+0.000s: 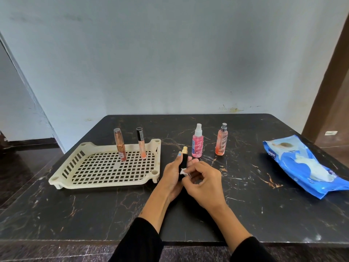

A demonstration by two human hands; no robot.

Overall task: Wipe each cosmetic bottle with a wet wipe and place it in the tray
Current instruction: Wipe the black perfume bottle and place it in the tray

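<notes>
My left hand [171,175] grips a small black bottle with a gold top [184,159], held upright above the table. My right hand [204,183] pinches a small white wet wipe [183,172] against the bottle's lower side. A cream perforated tray [105,183] lies to the left. Two slim tubes stand upright in it: a copper-capped one [120,144] and a black-capped peach one [141,143]. Beyond my hands, a pink spray bottle [197,141] and an orange spray bottle [221,139] stand on the table.
A blue pack of wet wipes [304,165] lies at the right of the black marble table [245,205], with a wipe sticking out of its opening. A pale wall rises right behind the table's far edge.
</notes>
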